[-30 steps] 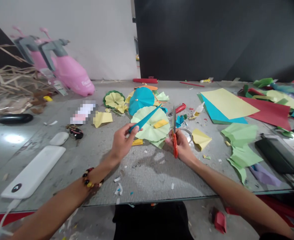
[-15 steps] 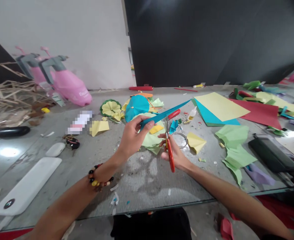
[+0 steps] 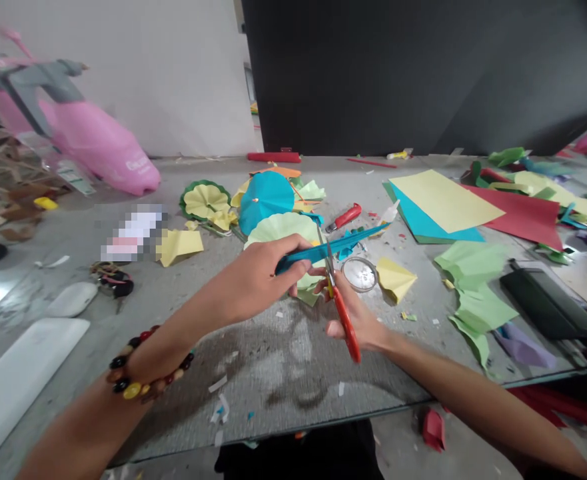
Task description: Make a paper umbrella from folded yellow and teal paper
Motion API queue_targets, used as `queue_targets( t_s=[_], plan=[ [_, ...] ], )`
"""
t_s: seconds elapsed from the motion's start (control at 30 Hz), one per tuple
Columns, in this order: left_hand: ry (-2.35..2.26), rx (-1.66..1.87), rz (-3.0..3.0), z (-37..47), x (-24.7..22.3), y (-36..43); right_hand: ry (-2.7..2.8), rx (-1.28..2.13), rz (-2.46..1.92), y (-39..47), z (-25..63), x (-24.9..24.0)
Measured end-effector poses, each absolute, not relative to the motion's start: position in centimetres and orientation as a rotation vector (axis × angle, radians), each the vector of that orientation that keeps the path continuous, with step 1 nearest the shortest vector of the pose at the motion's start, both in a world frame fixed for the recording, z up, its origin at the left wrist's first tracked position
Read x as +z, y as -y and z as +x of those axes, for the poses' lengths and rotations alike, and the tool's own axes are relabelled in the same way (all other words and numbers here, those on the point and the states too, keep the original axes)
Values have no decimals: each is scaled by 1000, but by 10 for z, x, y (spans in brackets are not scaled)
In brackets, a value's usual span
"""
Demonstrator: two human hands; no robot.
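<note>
My left hand (image 3: pixel 266 270) pinches a narrow folded strip of blue paper (image 3: pixel 356 238) between thumb and fingers, with its tip pointing right. In my right hand (image 3: pixel 358 317) are red-handled scissors (image 3: pixel 346 323). Their blades are parted and straddle the folded paper just beyond my left fingertips. Under and behind the hands lies a pale green pleated paper disc (image 3: pixel 278 230), partly covered. A blue pleated paper round (image 3: pixel 268 200) sits behind it. Blue paper scraps (image 3: pixel 344 248) and a clear ring (image 3: pixel 360 275) lie beside my right hand.
A red-handled knife (image 3: pixel 346 217) and a small glue bottle (image 3: pixel 390 212) lie beyond the hands. Coloured sheets (image 3: pixel 446 203) and crumpled green paper (image 3: pixel 478 287) are to the right. Pink spray bottles (image 3: pixel 98 143), a white power bank (image 3: pixel 23 380) and keys (image 3: pixel 116 280) are leftward.
The folded blue paper has swung lower, toward level, and now lies between the scissor blades. My left hand has moved slightly nearer the scissors. The view has shifted a little to the right.
</note>
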State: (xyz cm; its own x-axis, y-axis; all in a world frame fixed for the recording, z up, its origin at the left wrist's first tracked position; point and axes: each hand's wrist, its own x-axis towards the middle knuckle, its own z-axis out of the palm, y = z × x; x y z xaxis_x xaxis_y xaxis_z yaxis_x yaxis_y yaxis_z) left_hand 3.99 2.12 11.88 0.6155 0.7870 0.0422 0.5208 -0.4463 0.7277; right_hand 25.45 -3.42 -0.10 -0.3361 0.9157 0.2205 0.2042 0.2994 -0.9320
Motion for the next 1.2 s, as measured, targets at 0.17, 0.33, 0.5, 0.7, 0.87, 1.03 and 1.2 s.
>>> queue_targets(
  t_s=[0.17,0.33,0.5,0.7,0.87,1.03,1.2],
  plan=[
    [-1029,387,2179,42,117,-20,1744,1089,-1010,34,253,0],
    [-993,428,2160,44,113,-24,1753,1054,-1012,33,253,1],
    [-907,462,2131,41,112,-28,1752,1103,-973,34,252,3],
    [-826,463,2043,38,114,-32,1717,1124,-984,33,253,-4],
    [-875,487,2016,37,118,-36,1687,1094,-1037,32,256,-3],
    [-914,551,2122,32,115,-43,1687,1070,-1051,31,256,-2],
    [-982,625,2170,30,114,-42,1715,1080,-1049,30,257,-7]
  ],
)
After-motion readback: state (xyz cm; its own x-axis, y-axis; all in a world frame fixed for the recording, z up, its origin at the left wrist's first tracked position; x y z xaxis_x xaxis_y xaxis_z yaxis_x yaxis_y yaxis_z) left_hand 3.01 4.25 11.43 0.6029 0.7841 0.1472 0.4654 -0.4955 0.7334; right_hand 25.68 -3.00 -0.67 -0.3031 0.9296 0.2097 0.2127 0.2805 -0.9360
